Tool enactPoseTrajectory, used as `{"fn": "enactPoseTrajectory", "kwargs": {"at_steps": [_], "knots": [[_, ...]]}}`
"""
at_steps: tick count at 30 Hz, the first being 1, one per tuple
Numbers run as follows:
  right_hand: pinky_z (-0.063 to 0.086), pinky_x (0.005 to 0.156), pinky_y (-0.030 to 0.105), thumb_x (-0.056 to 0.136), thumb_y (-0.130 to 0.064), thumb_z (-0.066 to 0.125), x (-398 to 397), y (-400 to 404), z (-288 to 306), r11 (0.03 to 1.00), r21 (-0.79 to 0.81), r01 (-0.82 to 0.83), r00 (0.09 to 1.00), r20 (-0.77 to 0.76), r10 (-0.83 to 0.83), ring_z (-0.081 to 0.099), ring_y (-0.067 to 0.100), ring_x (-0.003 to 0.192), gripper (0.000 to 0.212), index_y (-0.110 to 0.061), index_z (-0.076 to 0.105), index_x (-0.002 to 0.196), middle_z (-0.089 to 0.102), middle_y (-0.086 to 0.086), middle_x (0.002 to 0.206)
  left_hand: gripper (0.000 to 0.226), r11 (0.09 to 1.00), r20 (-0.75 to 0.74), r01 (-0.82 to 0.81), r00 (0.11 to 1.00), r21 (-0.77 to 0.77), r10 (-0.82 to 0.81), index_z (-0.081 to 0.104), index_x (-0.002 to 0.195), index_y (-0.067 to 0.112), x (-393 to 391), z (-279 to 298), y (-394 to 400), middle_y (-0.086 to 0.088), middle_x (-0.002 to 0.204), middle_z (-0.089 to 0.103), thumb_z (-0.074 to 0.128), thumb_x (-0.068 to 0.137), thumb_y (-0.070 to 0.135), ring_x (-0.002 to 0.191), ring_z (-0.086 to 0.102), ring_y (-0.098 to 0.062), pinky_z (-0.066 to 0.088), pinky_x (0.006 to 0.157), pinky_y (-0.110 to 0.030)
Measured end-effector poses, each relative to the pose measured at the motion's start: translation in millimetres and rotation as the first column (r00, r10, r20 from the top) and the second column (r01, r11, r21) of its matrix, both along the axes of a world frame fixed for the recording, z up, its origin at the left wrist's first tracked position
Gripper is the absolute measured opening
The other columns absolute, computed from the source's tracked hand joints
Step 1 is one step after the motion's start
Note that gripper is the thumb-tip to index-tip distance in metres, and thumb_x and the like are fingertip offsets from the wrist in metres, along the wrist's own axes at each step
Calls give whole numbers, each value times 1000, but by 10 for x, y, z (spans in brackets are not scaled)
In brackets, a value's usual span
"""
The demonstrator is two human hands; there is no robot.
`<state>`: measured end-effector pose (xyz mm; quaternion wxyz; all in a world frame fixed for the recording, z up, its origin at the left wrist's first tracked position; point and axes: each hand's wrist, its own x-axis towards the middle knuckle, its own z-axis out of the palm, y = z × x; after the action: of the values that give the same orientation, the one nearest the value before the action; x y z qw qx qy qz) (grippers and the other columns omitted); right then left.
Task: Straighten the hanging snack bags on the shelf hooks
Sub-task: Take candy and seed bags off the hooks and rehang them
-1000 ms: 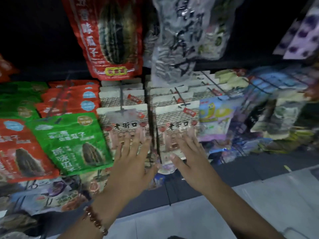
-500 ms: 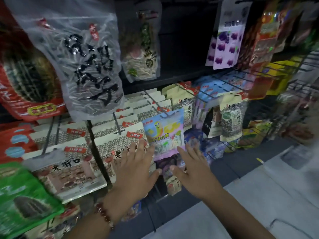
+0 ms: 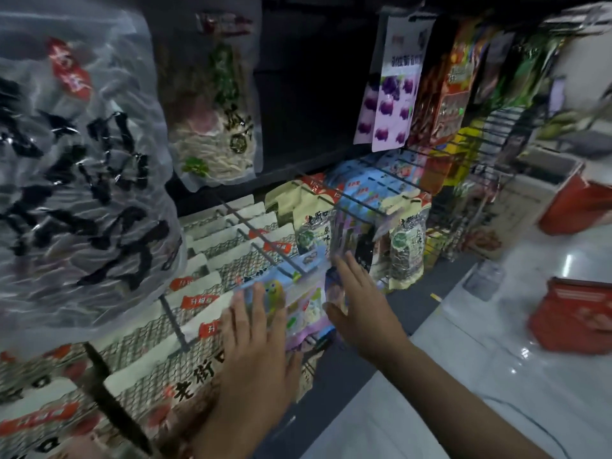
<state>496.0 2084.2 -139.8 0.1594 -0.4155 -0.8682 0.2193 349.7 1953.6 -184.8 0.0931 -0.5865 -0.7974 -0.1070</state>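
We note a pastel snack bag (image 3: 303, 306) hanging at the front of a wire hook (image 3: 265, 253), contents unclear through blur. Our left hand (image 3: 255, 346) lies flat on its left face, fingers straight; our right hand (image 3: 361, 309), fingers extended, presses its right edge. White netted bags (image 3: 212, 260) crowd left; green seed bags (image 3: 405, 250) hang right.

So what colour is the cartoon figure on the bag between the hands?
Yellow cartoon figure, on a pastel blue-and-purple bag; head view.
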Motion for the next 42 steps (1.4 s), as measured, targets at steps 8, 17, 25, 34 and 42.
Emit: {"fn": "enactPoseTrajectory", "kwargs": {"at_steps": [8, 17, 25, 34, 42], "knots": [[37, 110, 44, 96, -20, 58, -288, 382, -50, 989, 82, -126, 988, -83, 133, 7, 15, 152, 89, -41, -5, 155, -16, -19, 162, 79, 993, 54, -60, 997, 104, 54, 32, 150, 14, 25, -45, 75, -20, 163, 13, 52, 83, 51, 149, 14, -43, 16, 115, -59], [43, 61, 26, 99, -32, 56, -345, 887, 79, 898, -125, -423, 871, -330, 364, 51, 3, 67, 8, -25, 57, 103, 60, -4, 89, 73, 953, 41, -301, 953, 43, 299, 40, 147, 14, 325, -91, 383, -23, 162, 9, 42, 85, 51, 150, 5, -43, 6, 115, -64], [33, 51, 20, 100, -26, 55, -188, 994, 35, 680, -385, -624, 757, -512, 405, 42, 4, 51, 13, -32, 56, 89, 52, 3, 73, 69, 867, 101, -495, 866, 48, 489, 28, 151, 19, 738, -265, 398, -22, 161, 16, 48, 92, 49, 149, 13, -41, 22, 114, -65], [43, 66, 31, 92, -18, 63, 97, 1131, 11, 509, -572, -643, 721, -676, 152, 59, 13, 68, 22, -30, 64, 74, 66, -3, 75, 92, 774, 685, -603, 648, 194, 333, -8, 155, 37, 1018, -278, 144, 18, 163, -13, 47, 86, 64, 150, -13, -9, 16, 121, -39], [45, 58, 24, 95, -18, 60, 424, 1162, 1, 588, -622, -517, 807, -583, 92, 61, 12, 69, 19, -27, 62, 78, 67, -8, 74, 67, 784, 910, -580, 412, 220, 49, 44, 135, 51, 917, -32, 281, 10, 136, 56, 72, 74, 57, 133, 47, -14, 45, 104, -50]]}}
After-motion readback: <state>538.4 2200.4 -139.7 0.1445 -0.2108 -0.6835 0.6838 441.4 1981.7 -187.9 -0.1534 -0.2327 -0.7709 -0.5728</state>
